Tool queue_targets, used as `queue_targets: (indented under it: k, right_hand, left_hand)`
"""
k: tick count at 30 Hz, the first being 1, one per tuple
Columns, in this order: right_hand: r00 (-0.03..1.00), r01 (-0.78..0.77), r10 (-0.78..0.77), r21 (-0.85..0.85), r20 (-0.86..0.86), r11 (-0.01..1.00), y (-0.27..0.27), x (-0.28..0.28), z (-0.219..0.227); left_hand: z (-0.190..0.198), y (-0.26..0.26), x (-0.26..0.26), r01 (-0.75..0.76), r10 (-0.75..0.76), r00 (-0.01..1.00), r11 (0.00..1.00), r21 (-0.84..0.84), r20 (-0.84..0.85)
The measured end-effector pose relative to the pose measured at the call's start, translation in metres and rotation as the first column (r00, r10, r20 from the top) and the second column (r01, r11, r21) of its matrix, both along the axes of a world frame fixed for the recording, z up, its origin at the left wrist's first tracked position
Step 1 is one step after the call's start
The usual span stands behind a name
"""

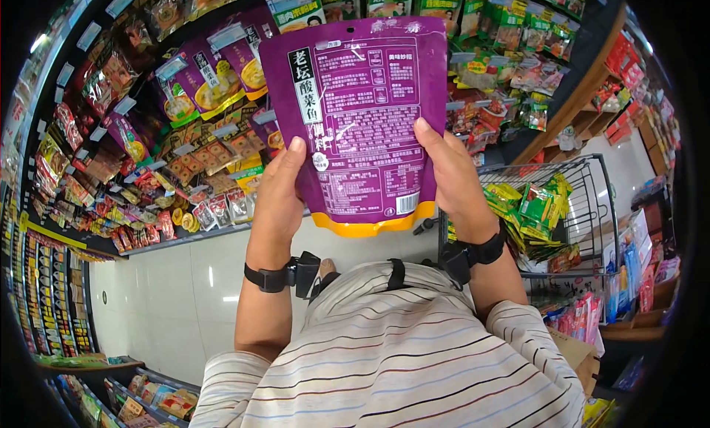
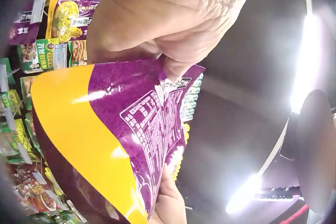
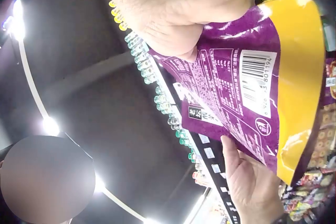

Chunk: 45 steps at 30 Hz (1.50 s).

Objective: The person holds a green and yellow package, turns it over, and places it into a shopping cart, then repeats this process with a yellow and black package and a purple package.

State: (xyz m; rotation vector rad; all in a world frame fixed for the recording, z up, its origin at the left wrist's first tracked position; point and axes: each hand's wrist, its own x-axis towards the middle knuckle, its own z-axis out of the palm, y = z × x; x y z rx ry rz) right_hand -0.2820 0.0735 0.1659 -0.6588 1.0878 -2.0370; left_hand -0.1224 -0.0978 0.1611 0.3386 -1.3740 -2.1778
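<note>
A purple seasoning pouch (image 1: 362,125) with a yellow bottom edge is held up before the person's chest, its printed back facing the head camera. My left hand (image 1: 279,187) grips its left edge, thumb on the printed face and the other fingers hidden behind. At the right edge my right hand (image 1: 457,178) pinches it the same way, the thumb lying over the text. The right wrist view shows the barcode on the pouch (image 3: 236,71) near the yellow band. From the left wrist, the pouch (image 2: 126,98) bulges slightly at its base.
Shelves ahead carry purple pouches (image 1: 211,80), green packets (image 1: 510,28) and many small snack bags. A wire shopping cart (image 1: 603,206) holding yellow-green packets (image 1: 536,210) stands at the right. Pale floor tiles (image 1: 200,280) show below, with more racks lower left.
</note>
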Motion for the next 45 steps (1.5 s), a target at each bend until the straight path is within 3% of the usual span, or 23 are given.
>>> queue_targets:
  k: [24, 35, 39, 42, 43, 45]
  right_hand:
    - [0.996, -0.024, 0.025, -0.012, 0.082, 1.000, -0.004, -0.005, -0.014]
    - [0.993, -0.062, 0.064, -0.027, 0.102, 0.998, -0.001, -0.003, -0.010]
    - [0.994, -0.031, 0.033, -0.020, 0.106, 0.999, -0.003, 0.001, -0.007]
    - [0.995, -0.055, 0.056, -0.016, 0.087, 0.998, -0.005, -0.004, -0.013]
    - [0.992, -0.079, 0.082, -0.034, 0.100, 0.996, -0.005, -0.004, -0.012]
    - [0.988, -0.077, 0.082, -0.047, 0.134, 0.996, -0.007, -0.006, -0.013]
  left_hand:
    - [-0.034, -0.008, 0.014, 0.003, 0.000, 0.988, 1.000, -0.020, 0.153]
    - [-0.031, -0.003, 0.016, -0.024, 0.022, 0.989, 1.000, 0.012, 0.144]
    - [-0.027, 0.000, 0.016, -0.010, 0.016, 0.992, 0.999, -0.046, 0.126]
    - [-0.019, 0.012, 0.010, -0.057, 0.056, 0.997, 0.998, 0.007, 0.052]
    - [-0.025, 0.003, 0.015, 0.032, -0.032, 0.999, 0.999, -0.011, 0.030]
    - [-0.027, 0.002, 0.018, 0.055, -0.053, 0.997, 0.998, -0.035, 0.047]
